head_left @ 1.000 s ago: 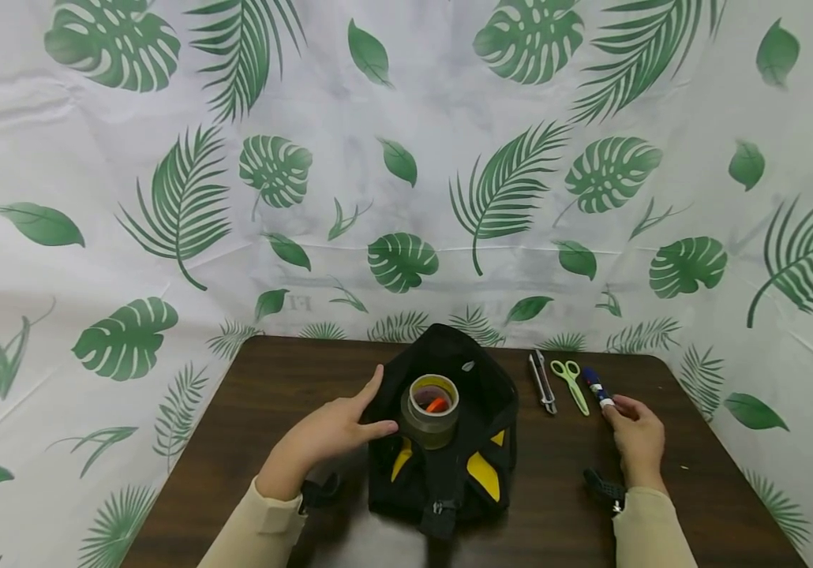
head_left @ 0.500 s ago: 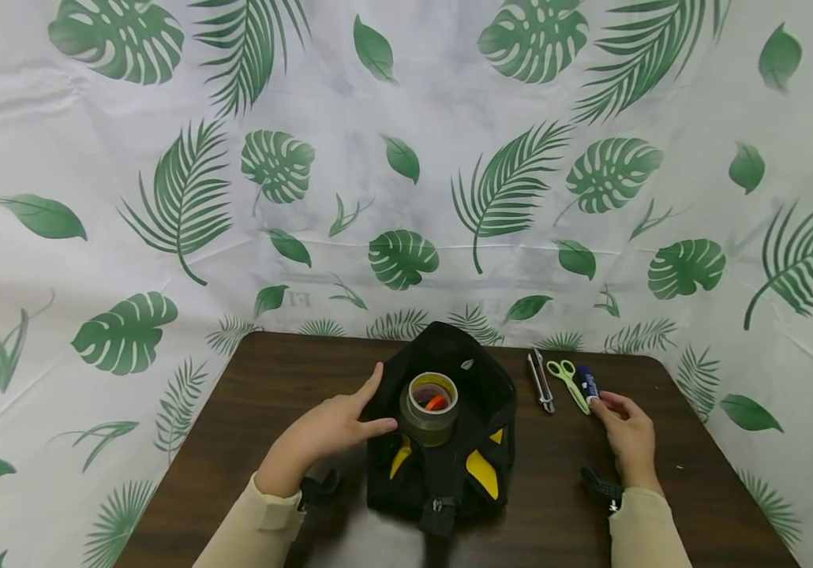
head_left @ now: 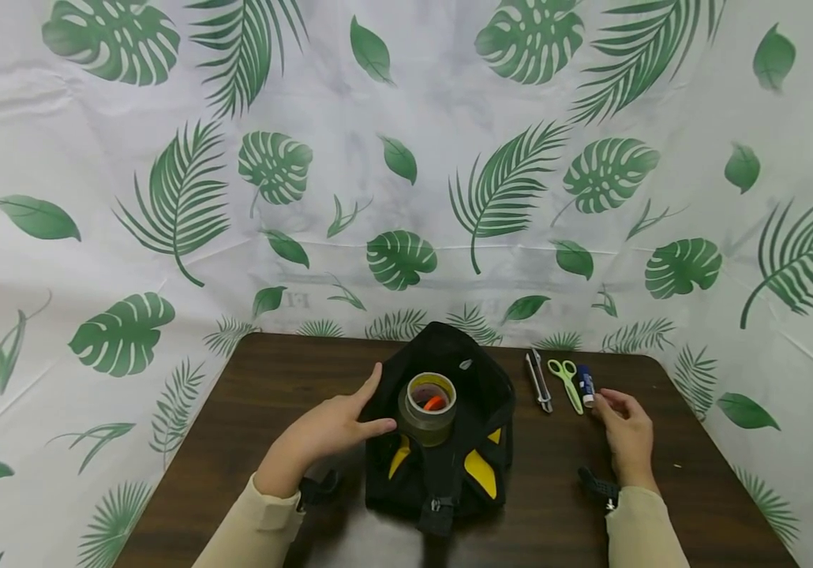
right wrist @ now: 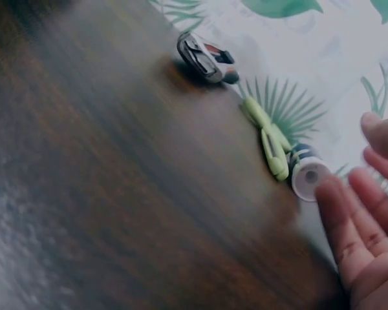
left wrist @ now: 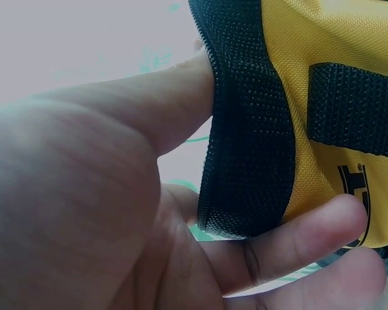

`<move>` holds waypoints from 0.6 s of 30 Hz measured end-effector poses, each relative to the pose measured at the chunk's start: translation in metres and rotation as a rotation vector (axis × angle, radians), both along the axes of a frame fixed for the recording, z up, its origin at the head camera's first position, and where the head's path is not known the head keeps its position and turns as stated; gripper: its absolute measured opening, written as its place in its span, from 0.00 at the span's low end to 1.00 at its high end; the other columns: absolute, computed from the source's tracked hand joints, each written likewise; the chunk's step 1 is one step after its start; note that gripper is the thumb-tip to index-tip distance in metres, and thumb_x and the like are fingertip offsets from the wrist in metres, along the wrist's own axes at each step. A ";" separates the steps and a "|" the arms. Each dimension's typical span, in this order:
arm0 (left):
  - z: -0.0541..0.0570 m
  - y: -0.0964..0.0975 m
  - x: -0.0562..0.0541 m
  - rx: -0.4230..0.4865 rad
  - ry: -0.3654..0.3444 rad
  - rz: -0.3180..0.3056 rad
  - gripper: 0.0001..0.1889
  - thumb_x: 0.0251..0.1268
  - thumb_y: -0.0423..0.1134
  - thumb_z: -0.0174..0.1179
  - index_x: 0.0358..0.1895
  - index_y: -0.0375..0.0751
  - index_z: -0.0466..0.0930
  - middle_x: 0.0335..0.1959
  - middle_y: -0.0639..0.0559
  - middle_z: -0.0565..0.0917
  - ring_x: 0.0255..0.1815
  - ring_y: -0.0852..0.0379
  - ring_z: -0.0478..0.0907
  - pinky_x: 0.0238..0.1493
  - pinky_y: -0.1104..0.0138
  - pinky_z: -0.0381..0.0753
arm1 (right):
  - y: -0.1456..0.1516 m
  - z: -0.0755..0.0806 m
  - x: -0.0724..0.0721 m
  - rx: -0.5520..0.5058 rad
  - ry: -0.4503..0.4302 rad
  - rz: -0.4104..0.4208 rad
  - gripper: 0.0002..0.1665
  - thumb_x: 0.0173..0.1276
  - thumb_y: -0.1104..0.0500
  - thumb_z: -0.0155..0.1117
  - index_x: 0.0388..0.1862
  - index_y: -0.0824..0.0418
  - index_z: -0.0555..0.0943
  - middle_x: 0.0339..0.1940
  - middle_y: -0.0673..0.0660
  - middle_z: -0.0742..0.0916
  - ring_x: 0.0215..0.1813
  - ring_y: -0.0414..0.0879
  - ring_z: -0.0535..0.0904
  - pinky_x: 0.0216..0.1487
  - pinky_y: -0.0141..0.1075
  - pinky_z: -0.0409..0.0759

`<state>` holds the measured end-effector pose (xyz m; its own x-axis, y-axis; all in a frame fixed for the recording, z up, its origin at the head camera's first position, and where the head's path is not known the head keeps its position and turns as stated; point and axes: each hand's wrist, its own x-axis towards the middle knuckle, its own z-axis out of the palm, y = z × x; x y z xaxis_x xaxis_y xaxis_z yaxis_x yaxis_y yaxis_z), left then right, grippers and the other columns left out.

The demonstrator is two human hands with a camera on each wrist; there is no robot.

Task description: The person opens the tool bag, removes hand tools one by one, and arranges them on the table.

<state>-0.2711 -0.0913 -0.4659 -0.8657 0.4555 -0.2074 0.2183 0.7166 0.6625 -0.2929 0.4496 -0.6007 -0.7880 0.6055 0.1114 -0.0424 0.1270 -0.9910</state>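
A black and yellow tool bag (head_left: 481, 473) stands open at the table's middle. My left hand (head_left: 328, 430) holds its left rim, with the thumb on one side of the black zippered edge (left wrist: 246, 148) and the fingers on the yellow side. Stacked tape rolls (head_left: 429, 426) show in the bag's mouth, with something orange inside them. On the right, my right hand (head_left: 630, 434) has its fingertips right at the white end of a blue glue stick (head_left: 586, 385). In the right wrist view its fingers are extended and spread beside the glue stick (right wrist: 307, 177), not wrapped round it.
Light green scissors (head_left: 574, 397) lie just left of the glue stick. Left of them is a utility knife (head_left: 539, 381). All lie near the far edge of the dark wooden table (head_left: 293, 371), before a leaf-print cloth (head_left: 350, 158).
The glue stick has shifted left and straightened up beside the scissors, which turned slightly. My right hand moved slightly left with it, then loosened its fingers. The left hand stays on the bag.
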 end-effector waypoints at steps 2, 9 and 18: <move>-0.001 0.000 0.000 0.002 0.004 0.000 0.53 0.76 0.71 0.60 0.91 0.68 0.35 0.80 0.37 0.75 0.74 0.37 0.81 0.74 0.38 0.77 | -0.001 -0.002 -0.001 -0.040 0.080 -0.001 0.26 0.73 0.62 0.77 0.65 0.74 0.82 0.38 0.44 0.88 0.37 0.36 0.89 0.40 0.24 0.87; -0.002 -0.001 0.000 0.002 0.001 0.004 0.54 0.74 0.74 0.60 0.91 0.71 0.35 0.81 0.38 0.74 0.76 0.37 0.79 0.75 0.37 0.76 | -0.008 -0.002 -0.003 -0.087 0.307 0.015 0.25 0.73 0.70 0.74 0.65 0.79 0.80 0.44 0.49 0.89 0.41 0.37 0.89 0.44 0.22 0.86; -0.003 -0.001 -0.001 0.011 -0.001 -0.012 0.53 0.75 0.74 0.59 0.90 0.72 0.33 0.81 0.37 0.74 0.76 0.37 0.79 0.75 0.37 0.76 | -0.037 0.008 0.001 -0.462 0.550 0.249 0.26 0.77 0.77 0.62 0.71 0.84 0.70 0.52 0.65 0.87 0.52 0.52 0.90 0.55 0.36 0.91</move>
<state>-0.2719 -0.0921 -0.4692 -0.8600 0.4680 -0.2031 0.2264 0.7068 0.6702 -0.2922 0.4124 -0.5923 -0.8118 0.4971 0.3063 -0.5189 -0.3735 -0.7690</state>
